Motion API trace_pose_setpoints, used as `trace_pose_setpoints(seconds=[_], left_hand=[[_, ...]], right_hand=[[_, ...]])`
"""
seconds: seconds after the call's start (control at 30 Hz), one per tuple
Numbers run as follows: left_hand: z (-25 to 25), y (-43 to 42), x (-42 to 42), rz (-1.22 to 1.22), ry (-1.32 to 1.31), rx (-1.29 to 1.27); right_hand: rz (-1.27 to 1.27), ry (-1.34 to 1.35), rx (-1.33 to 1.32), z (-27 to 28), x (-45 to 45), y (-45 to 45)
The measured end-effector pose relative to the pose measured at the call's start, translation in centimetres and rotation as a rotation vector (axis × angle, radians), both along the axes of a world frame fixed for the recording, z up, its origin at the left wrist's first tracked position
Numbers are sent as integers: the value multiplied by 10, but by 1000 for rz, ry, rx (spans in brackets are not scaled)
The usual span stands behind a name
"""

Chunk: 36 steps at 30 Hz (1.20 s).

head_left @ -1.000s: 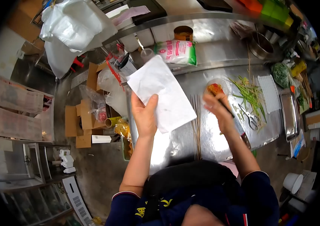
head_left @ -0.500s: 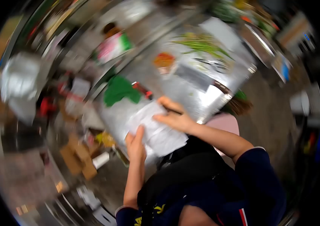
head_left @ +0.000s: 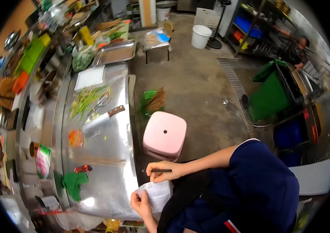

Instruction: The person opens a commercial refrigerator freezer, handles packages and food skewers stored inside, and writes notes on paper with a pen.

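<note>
A white sheet of paper (head_left: 158, 195) is low in the view, close to the dark-clad body. Thumb on top, my left hand (head_left: 141, 202) is closed on its left edge. My right hand (head_left: 167, 171) pinches a dark pen (head_left: 161, 171) at the paper's upper edge. On the steel table (head_left: 110, 186) to the left are a green cloth (head_left: 73, 184), a red and black tool (head_left: 83, 168) and a bundle of thin sticks (head_left: 103, 160). Farther up lie a cleaver (head_left: 97, 125), scissors (head_left: 102, 101), green stalks (head_left: 83, 101) and a tub of red-orange food (head_left: 76, 138).
A pink stool (head_left: 165, 134) stands beside the table, with a green container of sticks (head_left: 153, 101) behind it. A metal tray (head_left: 115, 53) is at the table's far end. At right are a green bin (head_left: 271, 93) and another person (head_left: 297, 51) farther back.
The view has swung right, bringing the stool, floor and bin into sight. The paper has come down close to the body, and my right hand has moved to it with the pen.
</note>
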<state>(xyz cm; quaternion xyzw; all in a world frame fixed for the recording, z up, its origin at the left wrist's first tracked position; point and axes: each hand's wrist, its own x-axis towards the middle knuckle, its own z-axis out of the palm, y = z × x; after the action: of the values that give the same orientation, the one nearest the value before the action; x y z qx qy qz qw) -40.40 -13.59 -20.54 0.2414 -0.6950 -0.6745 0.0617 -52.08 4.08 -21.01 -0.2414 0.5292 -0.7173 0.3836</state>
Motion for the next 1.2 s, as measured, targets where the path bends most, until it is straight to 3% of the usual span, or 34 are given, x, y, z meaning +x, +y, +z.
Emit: trace_pose_setpoints(seconds=[0.13,0.27,0.43,0.53,0.67,0.77,0.9,1.0,1.2], left_hand=[[3,42,-26,-213,-22,29],[-7,112,-68,-409,-27,-23],[-4,227,-169,-667,-102,-170],[-1,324,-242,-784,-41,-283],[21,450,-330,-956,80,-377],[29,520,-390,-1079,122,-395],[45,568,-443,-1029,206,-407],[44,586,-484,-978,161,-373],[28,617,-592,-881,146,-234]], right_hand=[[-151,481,156,29,-14,53],[-131,693,396,48,-36,114],[-350,871,453,40,-98,250],[-537,786,409,33,-156,350],[-615,640,629,50,-225,481],[-619,514,610,71,-272,552],[-670,84,273,53,-300,588],[-677,221,315,57,-341,594],[-676,183,424,40,-466,632]])
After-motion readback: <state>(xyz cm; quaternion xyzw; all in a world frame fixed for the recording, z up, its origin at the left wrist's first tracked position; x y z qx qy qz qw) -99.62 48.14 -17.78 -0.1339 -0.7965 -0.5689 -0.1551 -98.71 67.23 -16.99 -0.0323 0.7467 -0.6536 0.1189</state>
